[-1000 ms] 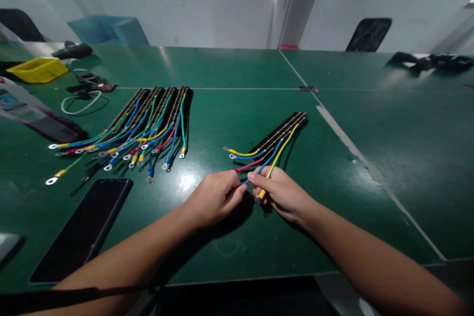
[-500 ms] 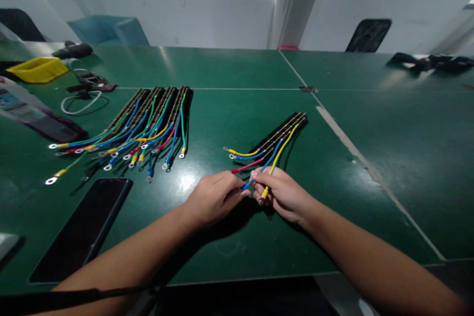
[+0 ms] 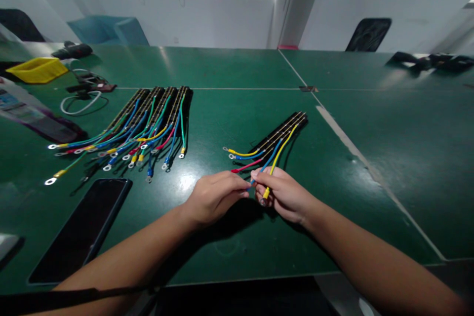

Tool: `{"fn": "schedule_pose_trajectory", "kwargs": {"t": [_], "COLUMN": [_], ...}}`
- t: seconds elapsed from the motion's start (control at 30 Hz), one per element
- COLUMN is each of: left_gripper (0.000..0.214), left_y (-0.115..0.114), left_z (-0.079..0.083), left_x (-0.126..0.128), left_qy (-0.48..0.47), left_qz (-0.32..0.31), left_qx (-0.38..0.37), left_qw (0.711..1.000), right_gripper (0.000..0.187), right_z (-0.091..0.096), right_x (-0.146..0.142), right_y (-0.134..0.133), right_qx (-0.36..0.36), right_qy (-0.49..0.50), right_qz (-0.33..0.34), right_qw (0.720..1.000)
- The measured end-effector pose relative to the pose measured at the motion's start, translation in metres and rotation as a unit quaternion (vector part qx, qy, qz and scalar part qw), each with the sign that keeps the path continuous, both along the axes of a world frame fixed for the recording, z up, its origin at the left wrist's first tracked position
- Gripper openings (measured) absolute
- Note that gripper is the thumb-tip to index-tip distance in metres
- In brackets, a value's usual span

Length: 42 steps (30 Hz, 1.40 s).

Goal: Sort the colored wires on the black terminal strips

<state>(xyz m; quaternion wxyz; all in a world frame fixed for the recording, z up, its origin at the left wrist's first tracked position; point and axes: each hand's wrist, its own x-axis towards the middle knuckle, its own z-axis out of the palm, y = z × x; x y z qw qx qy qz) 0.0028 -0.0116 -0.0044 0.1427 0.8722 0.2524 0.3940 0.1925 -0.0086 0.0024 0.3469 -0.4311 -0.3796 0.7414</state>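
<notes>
We see two bare hands close together near the front edge of the green tabletop [image 3: 229,69], a bit right of its middle. The left hand [image 3: 213,197] is nearly closed. Its thumb and fingertips are pinched on the end of the blue wire [image 3: 267,160]. The right hand [image 3: 283,195] is curled shut around the yellow wire [image 3: 283,145], with its thumb pressed on top. The wire's yellow tip and little metal ring stick out under the thumb. The two hands almost touch at the fingertips.

Both wires come from the small bunch [image 3: 287,126]. It lies flat on the tabletop just behind the hands and slants away toward the back right. A red wire [image 3: 246,165] from the same bunch lies loose on the tabletop, just behind the left hand's fingers. Two more wires, one yellow and one blue, lie a little farther back.

A big bunch [image 3: 155,113] of wires in many colours is spread out on the left half of the tabletop, well apart from the hands. A dark phone [image 3: 85,227] lies near the front left corner. A yellow tray [image 3: 37,69] sits far off by the left edge.
</notes>
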Motion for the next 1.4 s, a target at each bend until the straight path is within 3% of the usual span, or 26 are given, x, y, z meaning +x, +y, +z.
{"fn": "schedule_pose_trajectory", "kwargs": {"t": [0.2, 0.43, 0.73, 0.9, 1.13, 1.4], "left_gripper": [0.012, 0.007, 0.009, 0.012, 0.022, 0.013], "left_y": [0.002, 0.000, 0.000, 0.001, 0.003, 0.003], "left_z": [0.004, 0.011, 0.007, 0.007, 0.006, 0.005], "left_x": [0.000, 0.004, 0.001, 0.004, 0.006, 0.003], "left_qy": [-0.026, 0.005, -0.026, -0.017, 0.000, -0.040], "left_qz": [-0.034, 0.005, -0.022, -0.020, -0.019, -0.061], "left_qx": [-0.053, -0.135, -0.149, -0.172, -0.282, -0.262], "left_qw": [0.998, 0.991, 0.988, 0.985, 0.959, 0.962], "right_gripper": [0.036, 0.035, 0.033, 0.030, 0.028, 0.025], "right_z": [0.002, -0.001, 0.002, 0.002, -0.002, 0.003], "right_x": [-0.001, -0.002, -0.002, -0.003, -0.003, -0.005], "right_y": [-0.002, -0.001, -0.002, -0.004, -0.001, -0.004], "right_qx": [0.022, 0.048, 0.023, 0.039, 0.070, 0.042], "right_qy": [-0.061, -0.069, -0.039, -0.076, -0.130, -0.092], "right_qz": [0.027, 0.061, 0.029, 0.021, 0.049, 0.020], "right_qw": [0.998, 0.995, 0.999, 0.996, 0.988, 0.995]}}
